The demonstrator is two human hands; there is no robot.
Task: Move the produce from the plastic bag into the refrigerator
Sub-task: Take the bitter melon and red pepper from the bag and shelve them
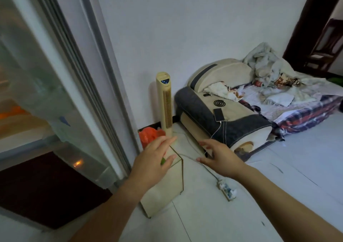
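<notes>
My left hand (157, 158) reaches forward over a pale box and holds a green piece of produce (163, 161). Only a small green edge shows under the thumb; the rest is hidden by the hand. An orange plastic bag (148, 136) lies on the floor just beyond that hand, between the refrigerator and the fan. The refrigerator (55, 97) stands at the left with its door open and its inside blurred. My right hand (220, 158) hovers to the right of the box with fingers spread, holding nothing.
A pale box (167, 188) sits on the floor under my left hand. A tall cream tower fan (165, 102) stands behind it. A power strip (227, 188) and its cable lie on the floor at right. A sofa (222, 115) with a phone and bedding fills the right side.
</notes>
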